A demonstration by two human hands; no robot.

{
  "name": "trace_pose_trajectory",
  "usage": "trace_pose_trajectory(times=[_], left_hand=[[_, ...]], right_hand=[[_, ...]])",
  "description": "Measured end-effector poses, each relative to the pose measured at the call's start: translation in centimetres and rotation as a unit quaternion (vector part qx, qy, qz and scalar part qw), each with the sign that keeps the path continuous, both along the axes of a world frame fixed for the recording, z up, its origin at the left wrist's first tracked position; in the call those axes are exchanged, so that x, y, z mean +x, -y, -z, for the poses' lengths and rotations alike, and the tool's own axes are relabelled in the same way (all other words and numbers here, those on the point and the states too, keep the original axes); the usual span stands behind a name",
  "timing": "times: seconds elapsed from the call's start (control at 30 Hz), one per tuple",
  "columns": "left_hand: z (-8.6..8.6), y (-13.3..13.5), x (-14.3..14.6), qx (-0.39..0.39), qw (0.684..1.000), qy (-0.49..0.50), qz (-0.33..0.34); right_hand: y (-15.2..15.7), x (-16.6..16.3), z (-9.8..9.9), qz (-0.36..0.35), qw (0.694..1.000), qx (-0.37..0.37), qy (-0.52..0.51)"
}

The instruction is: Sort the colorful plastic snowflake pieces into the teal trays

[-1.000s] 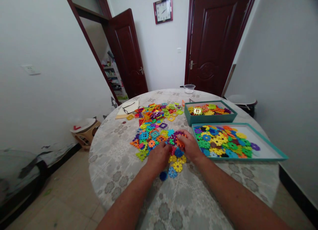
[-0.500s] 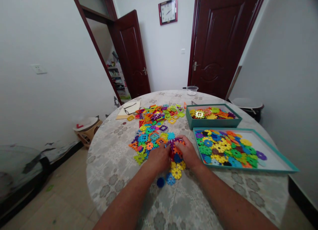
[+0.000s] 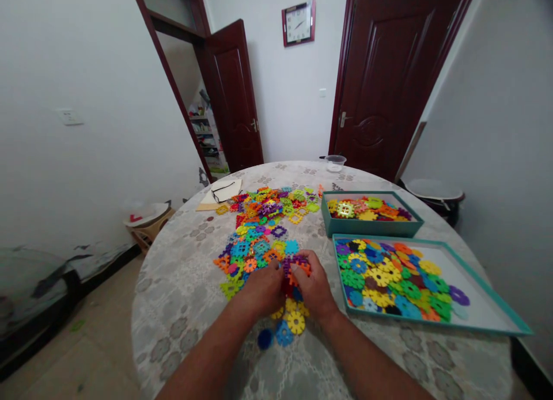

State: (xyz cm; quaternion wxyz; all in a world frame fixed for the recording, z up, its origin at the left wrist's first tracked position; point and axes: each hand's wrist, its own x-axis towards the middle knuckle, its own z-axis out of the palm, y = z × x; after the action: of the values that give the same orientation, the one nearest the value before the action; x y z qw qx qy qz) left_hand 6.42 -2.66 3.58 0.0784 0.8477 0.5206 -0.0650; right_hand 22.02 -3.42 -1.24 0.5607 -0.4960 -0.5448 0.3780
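Each grip, left hand (image 3: 258, 289) and right hand (image 3: 314, 286), pinches the joined cluster (image 3: 294, 271) amid loose pieces (image 3: 259, 230), tray (image 3: 479, 290) beside.

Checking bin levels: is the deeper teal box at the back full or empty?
Close to full: the teal box holds colourful snowflake pieces across its whole opening, up near the rim; no bare bottom shows.

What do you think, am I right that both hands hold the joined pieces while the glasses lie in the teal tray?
No: the head view shows the glasses on a booklet; the left hand and right hand hold the joined pieces.
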Motion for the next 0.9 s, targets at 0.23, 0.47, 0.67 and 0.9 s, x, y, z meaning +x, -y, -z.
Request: trace_pose_trajectory(times=[0.23, 0.47, 0.67, 0.9], left_hand=[[-0.5, -0.4, -0.1, -0.031, 0.999, 0.025, 0.005], [-0.4, -0.3, -0.4, -0.013, 0.997, 0.069, 0.030], [-0.1, 0.9, -2.1, 0.013, 0.983, 0.185, 0.014], [-0.3, 1.2, -3.3, -0.102, 0.911, 0.395, -0.066]], right_hand=[[0.2, 0.7, 0.7, 0.026, 0.999, 0.030, 0.021], [-0.1, 2.1, 0.4, 0.070, 0.997, 0.021, 0.018], [-0.3, 2.7, 0.4, 0.084, 0.995, 0.004, -0.055], [-0.5, 2.4, 0.4, 0.044, 0.978, -0.058, -0.196]])
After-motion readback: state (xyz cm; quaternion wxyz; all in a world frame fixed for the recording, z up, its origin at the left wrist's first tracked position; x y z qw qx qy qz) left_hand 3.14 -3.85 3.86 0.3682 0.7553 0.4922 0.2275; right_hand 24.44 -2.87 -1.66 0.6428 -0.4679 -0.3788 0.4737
